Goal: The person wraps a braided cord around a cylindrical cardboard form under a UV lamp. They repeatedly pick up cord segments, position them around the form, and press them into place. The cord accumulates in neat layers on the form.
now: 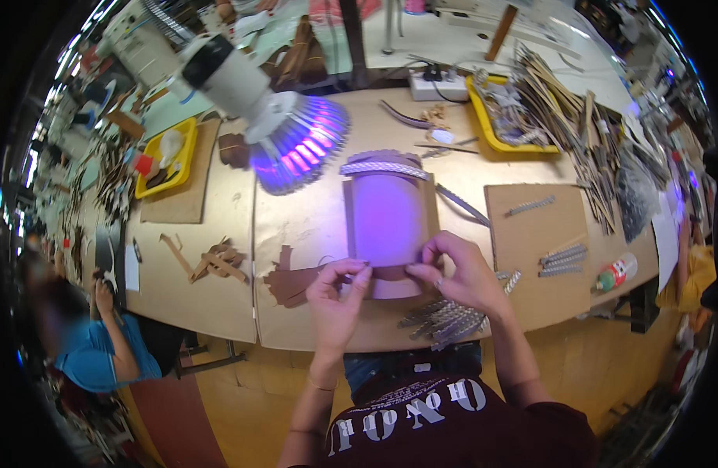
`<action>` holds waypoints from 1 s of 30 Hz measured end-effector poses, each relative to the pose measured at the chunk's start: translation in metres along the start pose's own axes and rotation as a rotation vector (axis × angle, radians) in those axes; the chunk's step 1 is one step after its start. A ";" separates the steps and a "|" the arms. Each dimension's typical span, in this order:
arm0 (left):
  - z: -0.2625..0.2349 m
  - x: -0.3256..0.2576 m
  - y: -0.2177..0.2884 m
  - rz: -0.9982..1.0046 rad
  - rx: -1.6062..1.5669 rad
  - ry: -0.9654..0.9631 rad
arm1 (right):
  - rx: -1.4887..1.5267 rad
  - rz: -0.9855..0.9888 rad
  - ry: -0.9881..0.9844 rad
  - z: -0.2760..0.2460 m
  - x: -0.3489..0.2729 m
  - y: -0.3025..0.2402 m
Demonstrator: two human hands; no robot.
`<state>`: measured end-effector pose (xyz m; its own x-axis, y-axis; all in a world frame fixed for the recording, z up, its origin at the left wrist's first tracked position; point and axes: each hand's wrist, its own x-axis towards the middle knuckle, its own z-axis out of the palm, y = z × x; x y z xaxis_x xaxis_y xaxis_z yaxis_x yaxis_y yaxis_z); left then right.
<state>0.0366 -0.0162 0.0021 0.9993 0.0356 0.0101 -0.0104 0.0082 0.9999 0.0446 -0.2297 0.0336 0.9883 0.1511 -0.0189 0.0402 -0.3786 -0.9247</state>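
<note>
Between left hand (337, 300) and right hand (466, 271), held apart, a brown strip (389, 273) is pinched by both across the near end of a panel (386, 218); contact beneath is unclear.

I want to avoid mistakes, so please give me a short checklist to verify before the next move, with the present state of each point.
1. Left hand at the brown strip's left end: ok.
2. Right hand at its right end: ok.
3. Panel under violet light: ok, its middle glows.
4. Braided band across the panel's far end: ok.
5. Braided pieces well clear of the right hand: not ok, they lie close beside it.
6. Strip fixed to the panel: cannot tell.
</note>
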 end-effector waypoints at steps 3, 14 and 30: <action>0.001 0.022 0.008 -0.098 0.023 0.030 | 0.082 -0.029 0.022 -0.007 0.024 0.002; -0.003 0.004 -0.025 0.087 0.291 0.200 | -0.340 0.104 0.058 -0.062 -0.029 0.047; 0.037 -0.059 0.022 0.301 0.418 0.101 | 0.294 0.212 0.147 -0.060 -0.049 0.059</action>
<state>-0.0209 -0.0554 0.0240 0.9456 0.0716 0.3173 -0.2608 -0.4158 0.8713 0.0075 -0.3144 0.0029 0.9816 -0.0428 -0.1863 -0.1899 -0.1063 -0.9760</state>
